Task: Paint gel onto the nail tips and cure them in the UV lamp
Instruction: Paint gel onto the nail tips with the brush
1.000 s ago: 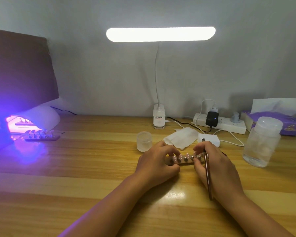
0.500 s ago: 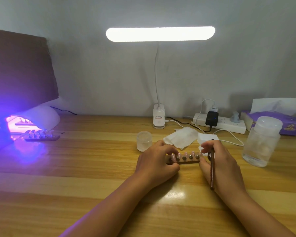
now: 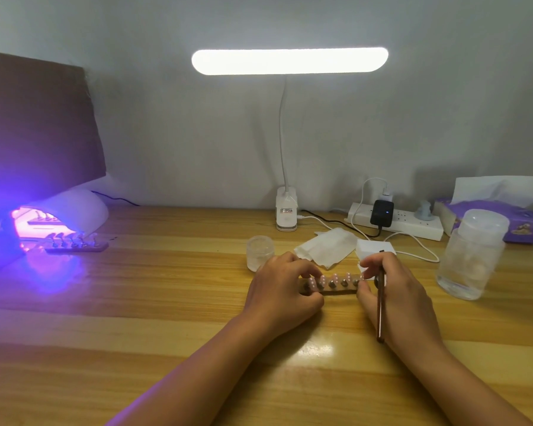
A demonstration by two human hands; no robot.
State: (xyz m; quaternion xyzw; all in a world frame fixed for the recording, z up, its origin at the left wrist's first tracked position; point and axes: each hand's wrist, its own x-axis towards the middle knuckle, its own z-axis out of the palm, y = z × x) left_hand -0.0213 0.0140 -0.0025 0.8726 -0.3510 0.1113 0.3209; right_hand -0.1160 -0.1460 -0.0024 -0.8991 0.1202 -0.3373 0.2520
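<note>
A: From the head view, where are the nail tips [image 3: 334, 277]?

B: They stand in a row on a holder strip [image 3: 330, 291] that lies flat on the tabletop [image 3: 166, 302], right under the desk lamp [image 3: 290, 61]. I'd say that spot was chosen for the light.

A: And the hands?

B: The left hand [image 3: 285, 290] has its fingers [image 3: 302, 265] curled over the strip's left end, pinching it against the thumb. The right hand [image 3: 397, 299] pinches the right end between thumb and forefinger, and the brush [image 3: 381, 305] is tucked in the same hand with its handle lying back toward the wrist. The bristle end isn't on any tip.

A: Why a grip at both ends?

B: My guess is that the strip is about to be carried or turned. Holding the ends keeps the fingers off the gel.

A: What about the UV lamp [image 3: 74, 210]?

B: It's well apart at far left, glowing violet. A second strip [image 3: 76, 245] lies at its mouth and another seems to be inside, so room there may be tight.

A: Anything else nearby?

B: A small jar [image 3: 260, 252] and a folded wipe [image 3: 325, 249] sit just behind the hands. A larger clear jar [image 3: 471, 253] stands to the right.
</note>
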